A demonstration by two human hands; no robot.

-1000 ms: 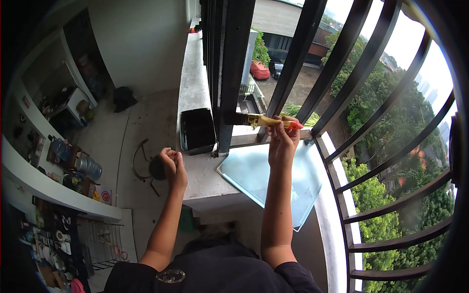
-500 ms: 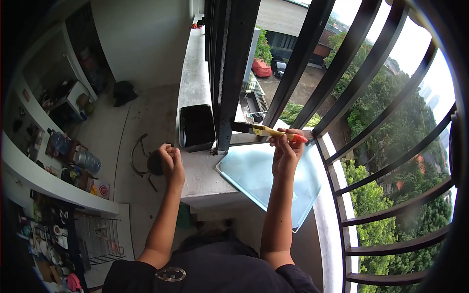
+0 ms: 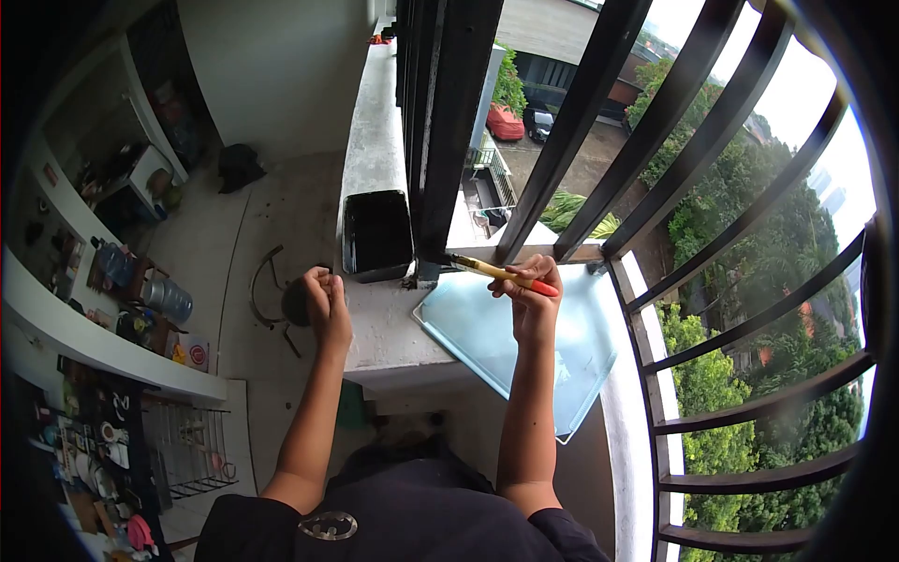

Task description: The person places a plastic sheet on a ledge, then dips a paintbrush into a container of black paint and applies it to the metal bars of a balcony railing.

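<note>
1. The right hand (image 3: 532, 298) grips a paintbrush (image 3: 494, 273) by its yellow and red handle.
2. The brush tip touches the foot of the black post (image 3: 448, 140), just above the ledge (image 3: 379, 318).
3. The left hand (image 3: 325, 298) is closed in a fist and holds nothing. It rests at the near left edge of the ledge.
4. The brush looks light and stiff, with soft bristles at the tip. The handle may be slippery if wet paint gets on it, so the middle of the handle looks like the best place to hold it.
5. A black paint tray (image 3: 376, 236) sits on the ledge, just left of the post.
6. A pale blue sheet (image 3: 524, 351) lies flat on the ledge under the right hand.
7. Black bars (image 3: 655, 122) stand behind the brush.
</note>
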